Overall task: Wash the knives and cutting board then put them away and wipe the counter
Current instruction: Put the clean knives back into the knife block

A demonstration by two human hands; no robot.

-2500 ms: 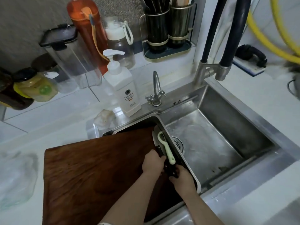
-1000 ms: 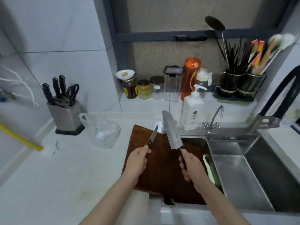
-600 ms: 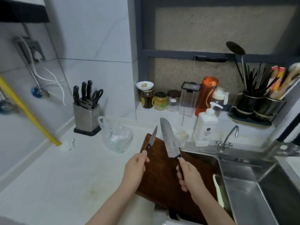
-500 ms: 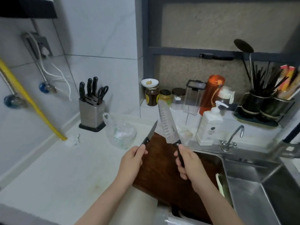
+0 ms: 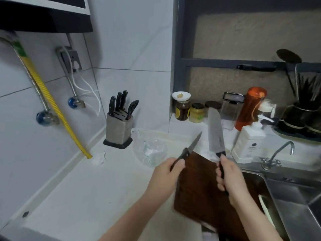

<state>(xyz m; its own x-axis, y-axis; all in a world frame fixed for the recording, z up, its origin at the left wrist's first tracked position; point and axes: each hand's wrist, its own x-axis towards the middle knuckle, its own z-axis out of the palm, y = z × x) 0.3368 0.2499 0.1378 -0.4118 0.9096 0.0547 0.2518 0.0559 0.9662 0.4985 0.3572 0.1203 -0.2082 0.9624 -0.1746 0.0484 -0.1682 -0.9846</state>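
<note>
My left hand point(image 5: 167, 173) grips the black handle of a small paring knife point(image 5: 193, 144), blade pointing up and to the right. My right hand point(image 5: 229, 176) holds a large chef's knife point(image 5: 214, 132) by its handle, its wide blade standing nearly upright. Both knives hover above the dark brown wooden cutting board point(image 5: 201, 190), which lies across the counter edge and the left part of the sink. A steel knife block point(image 5: 119, 126) with several black handles stands at the back of the counter against the wall, well left of my hands.
A clear plastic bag point(image 5: 150, 150) lies between the block and the board. A white soap pump bottle point(image 5: 248, 141), jars, an orange bottle and a utensil holder point(image 5: 302, 115) line the ledge. The steel sink point(image 5: 295, 197) and a small tap point(image 5: 278, 154) are at right. A yellow hose point(image 5: 46, 96) runs down the left wall.
Both hands lifted the knives out of the sink area and now hold them upright. The view has swung left and up toward the knife block. In the last half second little has shifted.
</note>
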